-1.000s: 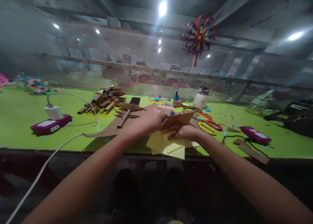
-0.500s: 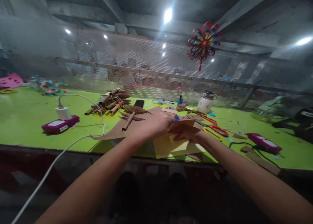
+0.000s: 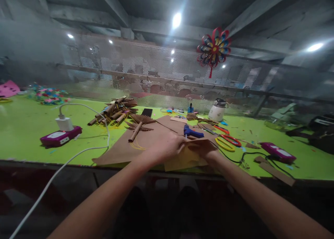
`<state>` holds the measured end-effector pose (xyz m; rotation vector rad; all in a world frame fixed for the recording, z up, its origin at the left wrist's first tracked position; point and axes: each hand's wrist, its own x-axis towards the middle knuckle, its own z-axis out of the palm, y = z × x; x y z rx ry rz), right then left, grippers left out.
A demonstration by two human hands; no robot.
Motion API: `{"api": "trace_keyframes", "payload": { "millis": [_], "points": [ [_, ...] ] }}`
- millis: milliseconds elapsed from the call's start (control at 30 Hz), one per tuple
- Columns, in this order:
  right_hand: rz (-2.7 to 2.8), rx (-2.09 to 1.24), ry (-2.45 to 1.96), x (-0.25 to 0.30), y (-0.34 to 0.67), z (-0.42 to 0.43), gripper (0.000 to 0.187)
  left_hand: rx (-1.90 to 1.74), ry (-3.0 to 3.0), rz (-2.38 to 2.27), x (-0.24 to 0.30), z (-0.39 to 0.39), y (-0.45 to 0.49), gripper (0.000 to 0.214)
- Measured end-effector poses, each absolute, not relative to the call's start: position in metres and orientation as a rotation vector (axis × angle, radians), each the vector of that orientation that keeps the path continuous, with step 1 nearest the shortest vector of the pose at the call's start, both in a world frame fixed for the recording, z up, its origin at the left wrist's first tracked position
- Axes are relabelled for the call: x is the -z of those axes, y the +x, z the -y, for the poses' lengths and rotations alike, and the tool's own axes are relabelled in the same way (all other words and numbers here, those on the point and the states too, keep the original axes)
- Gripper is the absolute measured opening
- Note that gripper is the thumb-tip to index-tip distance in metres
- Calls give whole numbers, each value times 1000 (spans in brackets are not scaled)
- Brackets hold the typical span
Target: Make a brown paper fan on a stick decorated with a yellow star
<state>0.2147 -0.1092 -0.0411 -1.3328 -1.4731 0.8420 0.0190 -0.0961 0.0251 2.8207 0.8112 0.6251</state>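
My left hand (image 3: 167, 147) and my right hand (image 3: 205, 149) meet at the near edge of the green table (image 3: 26, 127), both pinched on a yellow paper sheet (image 3: 182, 159) that lies partly over the edge. The paper rests on a large brown cardboard sheet (image 3: 125, 149). Just beyond my fingers lies a blue glue gun (image 3: 191, 132), with its black cord running off to the right. A brown folded paper fan on a rolled stick (image 3: 138, 124) sits on the cardboard to the left.
A pile of brown paper rolls (image 3: 114, 110), a black phone (image 3: 146, 112), a white jar (image 3: 217, 110) and yellow and red scissors (image 3: 227, 141) lie further back. Purple power strips sit at left (image 3: 58, 136) and right (image 3: 278, 152); a white cable (image 3: 78, 152) hangs over the edge. A paper pinwheel (image 3: 214, 47) hangs overhead.
The brown piece I held up has gone down and the glue gun now shows. Both hands have lowered onto the yellow paper, which is gathered into one sheet.
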Motion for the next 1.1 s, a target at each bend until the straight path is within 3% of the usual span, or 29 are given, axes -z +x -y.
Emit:
{"api": "trace_keyframes", "payload": {
  "millis": [233,367,600,733,933,1100],
  "points": [
    [1528,-805,-1728,13,292,197,30,-582,2767,-611,0,113,5,26],
    [1285,-708,-1668,-6,321,210,34,-457,2733,-383,11,129,0,35],
    [1443,-920,-1209,-23,229,118,33,-349,2035,-545,-8,62,12,31],
    [1585,-810,-1134,-17,199,50,31,-741,1427,-729,-20,4,20,21],
    [1567,-803,-1147,0,203,6,34,-787,1536,-812,-1,-11,28,44],
    [1557,-843,-1115,12,207,10,31,-724,1551,-729,9,-5,26,38]
  ]
}}
